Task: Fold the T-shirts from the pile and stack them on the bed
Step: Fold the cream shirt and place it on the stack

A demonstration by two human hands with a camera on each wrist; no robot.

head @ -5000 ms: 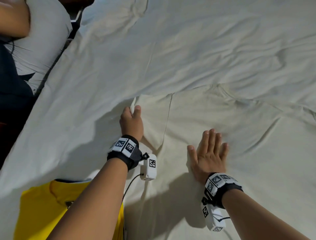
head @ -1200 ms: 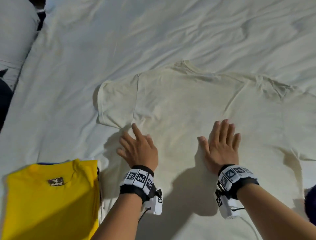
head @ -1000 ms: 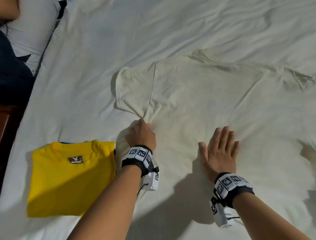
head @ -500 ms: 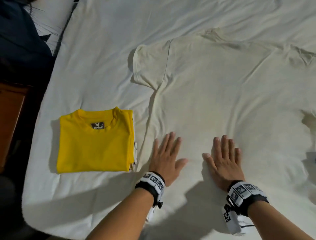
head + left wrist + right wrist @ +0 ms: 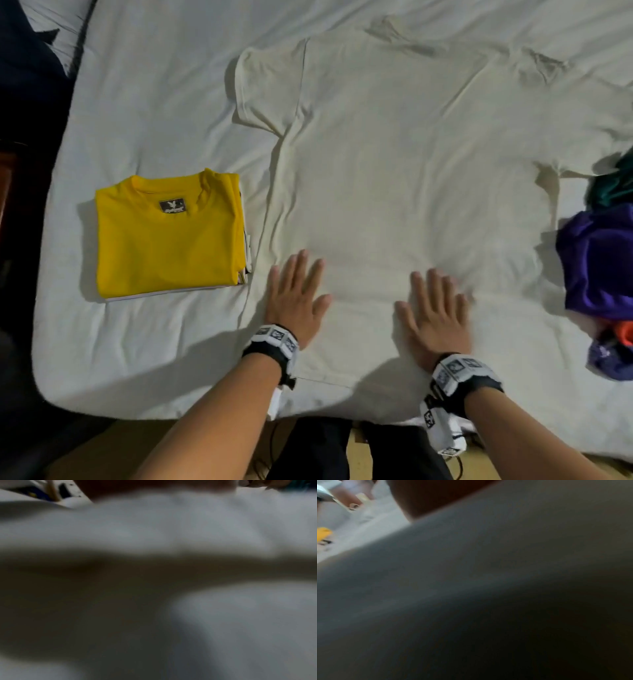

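A cream T-shirt [image 5: 404, 164] lies spread flat on the white bed [image 5: 154, 102], its collar at the far side and its hem near the front edge. My left hand [image 5: 294, 294] presses flat on its lower left part with straight, spread fingers. My right hand [image 5: 435, 308] lies flat on the lower middle in the same way. A folded yellow T-shirt [image 5: 168, 233] tops a small stack to the left of the cream one. Both wrist views are dark and blurred, showing only pale cloth [image 5: 171, 527].
A pile of unfolded clothes, purple [image 5: 603, 260] with teal and orange bits, sits at the right edge of the bed. The bed's front edge [image 5: 171, 407] runs just under my wrists, with dark floor beyond its left side [image 5: 27, 240].
My left hand let go of the cloth near the left sleeve and came back to lie flat by the hem. Both hands have slid toward the front edge, and the pile has come into view.
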